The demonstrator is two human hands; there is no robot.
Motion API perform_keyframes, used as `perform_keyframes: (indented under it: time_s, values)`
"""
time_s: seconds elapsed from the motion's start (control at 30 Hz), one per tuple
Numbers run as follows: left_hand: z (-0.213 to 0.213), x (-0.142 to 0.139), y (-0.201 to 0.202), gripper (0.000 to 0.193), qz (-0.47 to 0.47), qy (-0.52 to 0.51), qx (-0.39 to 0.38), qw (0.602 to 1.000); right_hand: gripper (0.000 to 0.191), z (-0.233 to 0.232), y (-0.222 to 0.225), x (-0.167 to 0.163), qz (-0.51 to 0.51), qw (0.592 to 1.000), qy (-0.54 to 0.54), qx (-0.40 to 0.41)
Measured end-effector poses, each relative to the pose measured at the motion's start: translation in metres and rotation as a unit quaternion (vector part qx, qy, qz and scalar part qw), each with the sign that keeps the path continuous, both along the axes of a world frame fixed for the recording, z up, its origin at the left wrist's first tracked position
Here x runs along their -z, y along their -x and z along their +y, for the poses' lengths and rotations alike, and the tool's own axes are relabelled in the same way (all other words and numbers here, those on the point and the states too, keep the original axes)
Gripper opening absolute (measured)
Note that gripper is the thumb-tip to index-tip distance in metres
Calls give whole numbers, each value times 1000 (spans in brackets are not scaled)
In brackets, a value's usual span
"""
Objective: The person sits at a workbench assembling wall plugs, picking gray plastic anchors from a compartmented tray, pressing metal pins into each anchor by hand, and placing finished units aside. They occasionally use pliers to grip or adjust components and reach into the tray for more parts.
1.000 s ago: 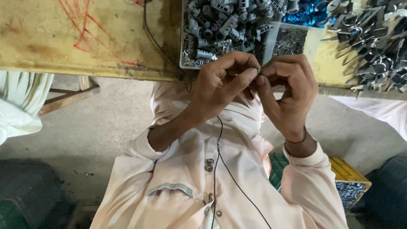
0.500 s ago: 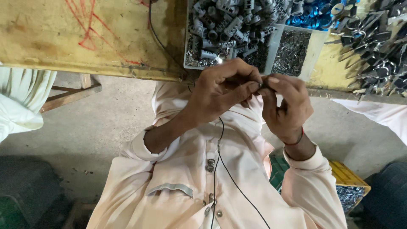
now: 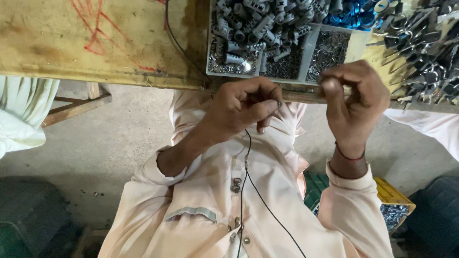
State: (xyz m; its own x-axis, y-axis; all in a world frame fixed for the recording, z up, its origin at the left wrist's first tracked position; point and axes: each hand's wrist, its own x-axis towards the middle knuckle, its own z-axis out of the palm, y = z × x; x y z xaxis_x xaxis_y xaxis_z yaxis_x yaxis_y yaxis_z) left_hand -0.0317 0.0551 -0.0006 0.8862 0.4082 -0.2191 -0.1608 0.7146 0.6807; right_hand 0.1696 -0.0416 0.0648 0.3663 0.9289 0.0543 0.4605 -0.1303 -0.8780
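Observation:
My left hand (image 3: 239, 110) is held in front of my chest, just below the table edge, with thumb and fingers pinched on a small dark part (image 3: 278, 103). A thin black cord (image 3: 246, 157) hangs down my shirt beneath it. Off to the right, my right hand (image 3: 356, 98) is up at the table edge with its fingers curled together and blurred. Whether it holds anything is hidden. Just beyond both hands sits a divided tray (image 3: 307, 52) with grey plastic pieces (image 3: 253, 28) and small metal bits (image 3: 332, 48).
The wooden table (image 3: 95, 43) bears red scribbles. Blue parts (image 3: 354, 16) and a heap of dark metal pieces (image 3: 425, 57) lie at its right end. A yellow crate (image 3: 393, 198) stands on the concrete floor. Other people's pale clothing shows at left (image 3: 21, 114) and right (image 3: 430, 126).
The two hands were joined on a small part in front of my chest. Now my right hand has pulled away to the right, and the left hand stays pinched.

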Motion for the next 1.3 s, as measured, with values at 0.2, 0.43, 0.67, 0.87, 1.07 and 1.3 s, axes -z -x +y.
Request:
perform_keyframes:
  time_s: [0.2, 0.43, 0.67, 0.87, 1.07, 1.3]
  values:
    - [-6, 5, 4, 20, 15, 23, 10, 1000, 10, 11, -3, 19, -247, 966, 55, -50]
    - [-21, 0, -5, 19, 38, -29, 71, 996, 16, 26, 11, 48, -334, 942, 37, -25]
    - [-10, 3, 1, 19, 62, -100, 34, 992, 13, 20, 1, 7, -163, 982, 64, -71]
    - [4, 6, -6, 20, -74, 67, 28, 995, 28, -10, 11, 20, 172, 982, 11, -82]
    - [0, -2, -3, 22, 48, -8, -27, 998, 31, -20, 18, 32, -16, 995, 1, -96]
    - [-5, -8, -4, 20, 87, -49, -66, 993, 30, -13, 21, 10, -176, 980, -24, -92]
